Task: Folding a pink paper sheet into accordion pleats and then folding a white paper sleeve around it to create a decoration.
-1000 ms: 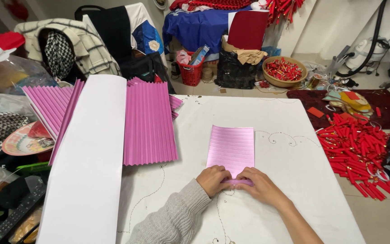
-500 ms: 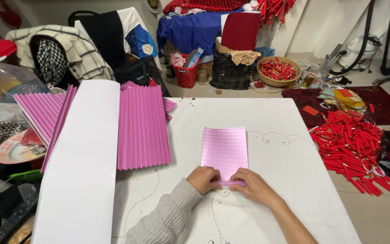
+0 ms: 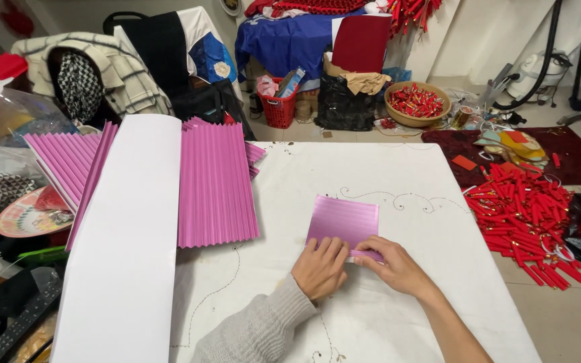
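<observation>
While we looked down at the white tabletop (image 3: 411,175), our left hand (image 3: 319,267) lay flat on the near edge of the pink paper sheet (image 3: 343,219), with its fingers held together. Our right hand (image 3: 393,263) sat just beside it, and its fingers were pinched on a thin fold at the same edge. That sheet lay in the middle of the tabletop. To the left we saw a pile of pink pleated paper (image 3: 215,183) under a long white sheet (image 3: 126,235). Red sticks (image 3: 526,214) lay on the floor at the right.
</observation>
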